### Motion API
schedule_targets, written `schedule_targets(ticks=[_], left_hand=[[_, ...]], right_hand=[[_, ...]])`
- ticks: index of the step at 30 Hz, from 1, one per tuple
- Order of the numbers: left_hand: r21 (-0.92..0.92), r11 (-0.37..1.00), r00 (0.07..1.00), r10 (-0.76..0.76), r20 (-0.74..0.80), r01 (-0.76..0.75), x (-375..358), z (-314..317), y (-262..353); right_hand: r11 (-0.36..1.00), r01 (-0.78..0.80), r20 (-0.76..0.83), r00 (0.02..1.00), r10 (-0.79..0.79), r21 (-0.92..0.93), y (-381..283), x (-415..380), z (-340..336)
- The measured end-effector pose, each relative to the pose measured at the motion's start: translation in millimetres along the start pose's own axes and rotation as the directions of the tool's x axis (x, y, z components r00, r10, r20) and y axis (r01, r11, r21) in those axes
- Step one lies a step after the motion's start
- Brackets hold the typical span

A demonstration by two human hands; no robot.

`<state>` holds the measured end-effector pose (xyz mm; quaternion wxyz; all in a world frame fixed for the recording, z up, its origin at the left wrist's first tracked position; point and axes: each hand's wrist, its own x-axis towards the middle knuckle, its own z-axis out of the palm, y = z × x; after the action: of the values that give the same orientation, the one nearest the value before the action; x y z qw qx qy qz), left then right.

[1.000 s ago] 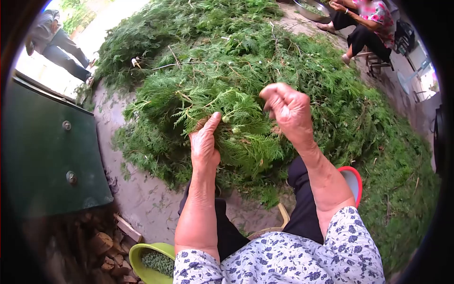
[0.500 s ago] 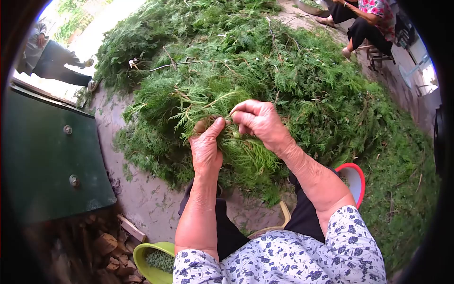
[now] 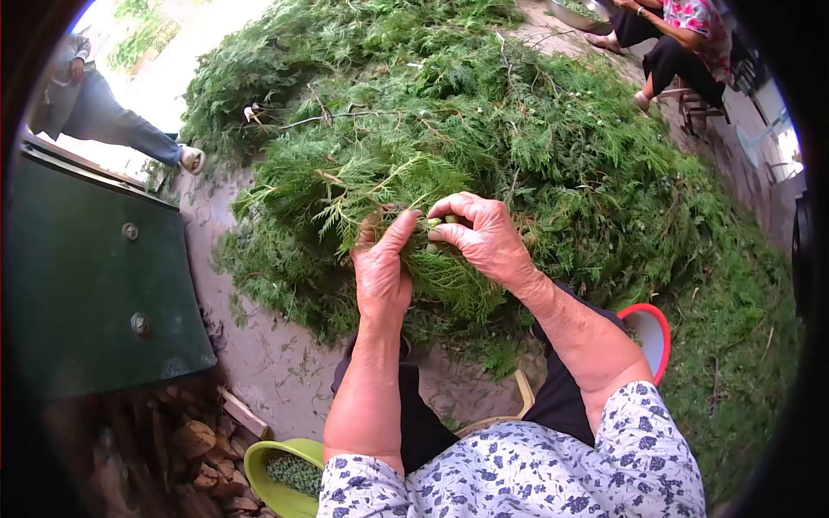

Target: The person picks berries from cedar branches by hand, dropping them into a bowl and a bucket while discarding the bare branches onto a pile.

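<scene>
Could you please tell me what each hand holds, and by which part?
The left hand holds a sprig, exactly where is hidden; the right hand pinches a green cone by its sides.

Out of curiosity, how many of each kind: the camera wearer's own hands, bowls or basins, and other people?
Wearer's own hands: 2 (left hand, right hand)
Bowls or basins: 3 (green bowl, red-rimmed bowl, metal basin)
Other people: 2 (seated person, person at far left)
Total: 7
</scene>
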<state>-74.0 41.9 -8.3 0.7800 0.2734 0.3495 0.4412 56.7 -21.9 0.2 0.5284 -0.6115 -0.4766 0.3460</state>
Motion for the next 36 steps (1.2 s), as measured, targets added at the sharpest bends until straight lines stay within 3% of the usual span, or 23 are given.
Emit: schedule_targets(ticks=[3,5,6,8,10,12,14,16,17,24,25,26,27,28,29,36], left_hand=[[0.051,0.999,0.997,-0.021,0.069,0.018,-6.8,5.8,4.6],[0.092,0.995,0.998,-0.044,0.053,0.039,-7.4,6.9,5.6],[0.092,0.995,0.998,-0.046,0.051,0.041,-8.1,6.1,5.5],[0.117,0.991,0.997,-0.069,0.037,0.064,-8.6,5.9,5.5],[0.113,0.991,0.997,-0.071,0.042,0.066,-8.6,5.8,6.1],[0.11,0.992,0.996,-0.071,0.046,0.066,-8.6,5.9,7.0],[0.084,0.995,0.996,-0.054,0.066,0.048,-8.2,7.2,6.9],[0.087,0.995,0.996,-0.053,0.067,0.047,-7.2,5.9,8.7],[0.091,0.995,0.996,-0.053,0.07,0.047,-6.7,5.5,9.5],[-0.011,0.996,0.996,0.088,-0.013,-0.088,-3.9,4.1,15.4],[-0.013,0.996,0.996,0.091,-0.014,-0.091,-3.5,3.8,15.8],[-0.015,0.995,0.995,0.094,-0.016,-0.094,-3.6,4.1,15.8],[-0.018,0.995,0.995,0.097,-0.016,-0.098,-3.5,5.1,15.3],[-0.021,0.995,0.995,0.098,-0.011,-0.099,-2.0,7.2,13.4],[-0.028,0.996,0.996,0.09,-0.008,-0.09,2.3,1.2,9.7],[0.013,0.996,0.996,0.084,-0.001,-0.084,3.6,-0.6,-2.3]], right_hand=[[0.991,0.11,-0.081,0.99,-0.117,-0.082,1.0,1.3,-1.4],[0.992,-0.039,-0.011,0.999,0.04,0.122,2.2,1.3,-0.8],[0.992,-0.041,-0.01,0.999,0.043,0.122,-0.6,0.5,-1.4],[0.919,-0.257,0.07,0.966,0.248,0.299,-10.8,-0.6,-4.8],[0.883,-0.298,0.094,0.954,0.283,0.363,-9.7,-0.6,-4.7],[0.74,-0.357,0.176,0.933,0.315,0.57,-2.5,0.3,-4.3],[0.727,-0.355,0.188,0.934,0.304,0.588,-0.2,2.9,-8.3],[0.509,-0.405,0.281,0.91,0.305,0.76,-1.1,6.2,-16.3],[0.556,-0.367,0.229,0.925,0.303,0.746,2.4,8.2,-17.7],[0.453,-0.142,0.099,0.988,0.116,0.88,-11.1,19.3,-43.3],[0.54,-0.133,0.094,0.991,0.1,0.831,-12.4,17.6,-47.0],[0.541,-0.133,0.095,0.991,0.098,0.831,-14.3,12.9,-41.5],[0.815,-0.097,0.039,0.995,0.091,0.571,-25.7,6.1,-29.6],[0.972,-0.057,-0.015,0.998,0.063,0.227,-31.9,3.4,-23.1],[0.972,0.235,-0.081,0.969,-0.234,0.012,-12.7,5.8,-14.9],[0.95,0.285,0.001,0.958,-0.287,-0.13,-12.9,0.2,4.7]])
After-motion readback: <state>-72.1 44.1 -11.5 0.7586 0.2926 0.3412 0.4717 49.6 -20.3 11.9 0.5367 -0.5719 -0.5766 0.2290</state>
